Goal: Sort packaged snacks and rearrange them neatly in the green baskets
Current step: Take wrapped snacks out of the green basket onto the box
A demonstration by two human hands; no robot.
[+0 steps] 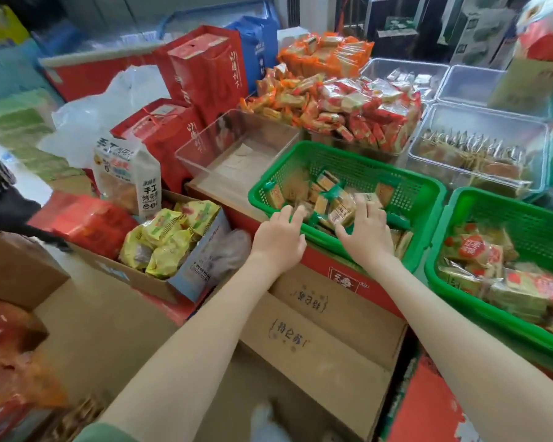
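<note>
Left hand (280, 237): grip apart, fingers nearly straight and laid across the near rim of the green perforated plastic basket (406, 186), tips touching a packet.

Right hand (366, 234): fingers spread and bent over the small tan clear-wrapped snack packets (328, 186), thumb splayed toward the left hand. Blur hides whether the grip is clamped on a packet; I cannot tell.

The packets lie in a loose, tilted heap in the basket's near-left part. Bare mesh shows along its far and right walls.

The basket sits on a red printed carton (332, 272). A second green plastic basket (524, 218) stands just beside it on the right, and a clear plastic bin (205, 145) stands behind it on the left.
</note>
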